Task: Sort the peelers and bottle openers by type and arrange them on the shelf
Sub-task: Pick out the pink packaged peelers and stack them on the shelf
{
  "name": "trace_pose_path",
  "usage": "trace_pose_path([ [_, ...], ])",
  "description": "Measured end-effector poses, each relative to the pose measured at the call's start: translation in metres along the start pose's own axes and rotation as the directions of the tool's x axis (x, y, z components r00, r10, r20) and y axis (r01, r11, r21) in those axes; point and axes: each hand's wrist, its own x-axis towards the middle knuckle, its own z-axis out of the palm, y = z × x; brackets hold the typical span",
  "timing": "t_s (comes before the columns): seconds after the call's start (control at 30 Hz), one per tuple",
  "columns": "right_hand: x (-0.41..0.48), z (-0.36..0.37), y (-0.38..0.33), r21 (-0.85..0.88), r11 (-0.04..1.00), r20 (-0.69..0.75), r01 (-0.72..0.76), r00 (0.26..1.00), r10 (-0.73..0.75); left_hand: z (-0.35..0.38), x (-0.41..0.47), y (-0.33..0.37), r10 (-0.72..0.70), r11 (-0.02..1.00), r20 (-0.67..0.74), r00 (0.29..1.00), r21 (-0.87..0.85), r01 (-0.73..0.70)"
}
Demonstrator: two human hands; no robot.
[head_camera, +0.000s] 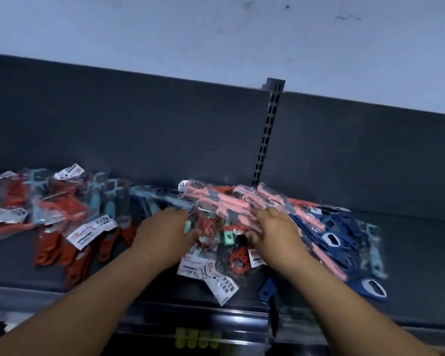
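Dark back panel [113, 129] runs behind left hand [165, 232] & right hand [275, 232]. Slotted upright post [266, 140] stands beyond right hand, w/ pale scuffed wall [216, 34] above it. Yellow-green items [197, 339], blurry, sit below & btwn both hands, nearer the person.

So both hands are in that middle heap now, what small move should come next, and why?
Probably gather the pink packets from the top of the mixed pile and lift them clear. The left hand and right hand rest on that pile, which mixes pink, red and mint pieces, while navy openers lie grouped to its right.
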Motion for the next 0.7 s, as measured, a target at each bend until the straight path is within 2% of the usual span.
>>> trace_pose_path([
  [0.07,0.006,0.001,-0.001,0.031,0.999,-0.022,-0.005,1.000,0.006,0.002,0.010,-0.004,0.010,0.998,-0.055,0.998,-0.055,-0.013],
  [0.2,0.007,0.004,-0.003,0.018,1.000,-0.045,-0.004,0.999,0.005,0.003,0.017,0.002,0.070,0.991,-0.053,0.996,-0.108,-0.075],
  [0.3,0.011,0.007,-0.005,0.095,0.995,-0.093,-0.028,0.995,0.037,0.001,0.027,0.001,0.131,0.980,-0.119,0.984,-0.136,-0.146],
  [0.37,0.012,0.008,-0.007,0.206,0.976,-0.117,-0.066,0.989,0.092,-0.005,0.030,0.007,0.153,0.956,-0.139,0.978,-0.231,-0.182],
  [0.43,0.015,0.006,-0.011,0.342,0.935,-0.142,-0.090,0.979,0.147,-0.007,0.035,0.015,0.106,0.893,-0.096,0.990,-0.429,-0.138],
  [0.47,0.017,0.005,-0.014,0.400,0.912,-0.155,-0.093,0.974,0.167,-0.009,0.037,0.019,0.074,0.818,-0.033,0.997,-0.570,-0.079],
  [0.53,0.019,0.005,-0.022,0.474,0.878,-0.188,-0.067,0.966,0.176,-0.010,0.041,0.028,0.029,0.545,0.161,0.987,-0.830,0.120],
  [0.6,0.021,0.006,-0.031,0.523,0.852,-0.192,-0.018,0.972,0.138,-0.013,0.043,0.036,0.030,0.259,0.336,0.941,-0.912,0.317],
  [0.67,0.022,0.007,-0.039,0.552,0.833,-0.152,0.036,0.987,0.058,-0.014,0.046,0.037,0.025,0.028,0.392,0.920,-0.920,0.392],
  [0.7,0.023,0.006,-0.042,0.565,0.824,-0.120,0.047,0.992,0.025,-0.014,0.048,0.034,0.005,-0.042,0.402,0.916,-0.915,0.402],
])
